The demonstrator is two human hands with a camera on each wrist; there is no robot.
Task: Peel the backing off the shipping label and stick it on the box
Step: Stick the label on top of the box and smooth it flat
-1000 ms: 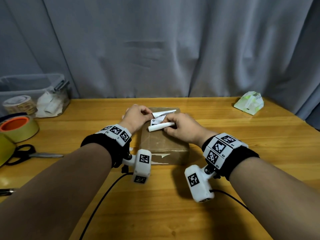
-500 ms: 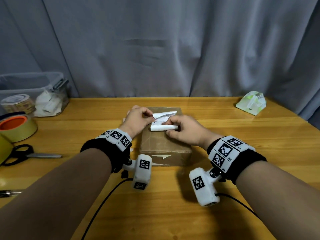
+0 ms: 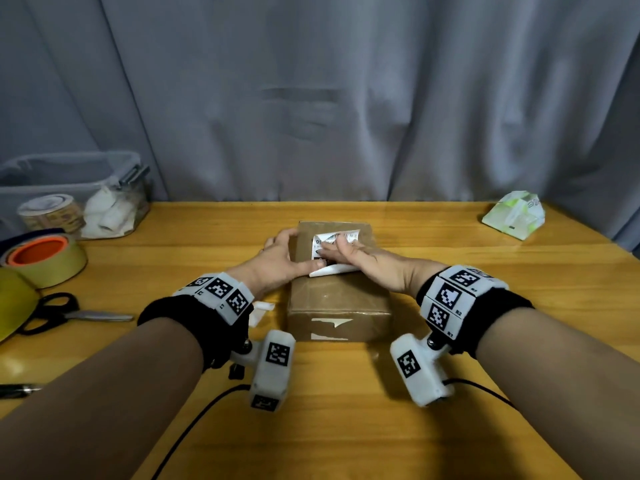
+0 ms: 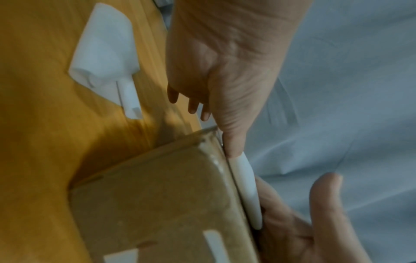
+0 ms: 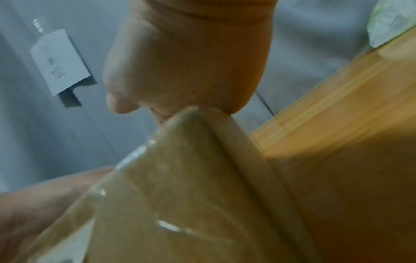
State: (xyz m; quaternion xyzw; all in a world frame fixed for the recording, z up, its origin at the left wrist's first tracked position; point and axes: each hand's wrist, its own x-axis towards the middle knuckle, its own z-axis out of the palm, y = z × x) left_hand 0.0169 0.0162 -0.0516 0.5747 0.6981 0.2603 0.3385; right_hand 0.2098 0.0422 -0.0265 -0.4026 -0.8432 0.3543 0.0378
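A brown cardboard box point(image 3: 337, 299) stands mid-table. The white printed shipping label point(image 3: 332, 239) lies on the far part of its top. My right hand point(image 3: 343, 249) is laid flat on the label, fingers straight. A curled white strip of backing point(image 3: 332, 270) sticks out from under that palm; it also shows as the backing curl point(image 4: 247, 186) on the box point(image 4: 157, 195) edge. My left hand point(image 3: 294, 252) rests along the box's left side, its thumb point(image 4: 231, 142) pressed on the top beside the curl. The right wrist view shows the palm point(image 5: 186, 62) on the box point(image 5: 180, 195).
Tape rolls point(image 3: 48, 259), scissors point(image 3: 69, 315) and a pen point(image 3: 17, 389) lie at the left, with a clear bin point(image 3: 69, 174) behind them. A green-white packet point(image 3: 514, 216) sits far right. A white paper scrap point(image 3: 259, 311) lies left of the box.
Both hands were pinching the label and its curled backing above the box. Now the label lies on the box top, the right hand flat on it and the left hand at the box's side.
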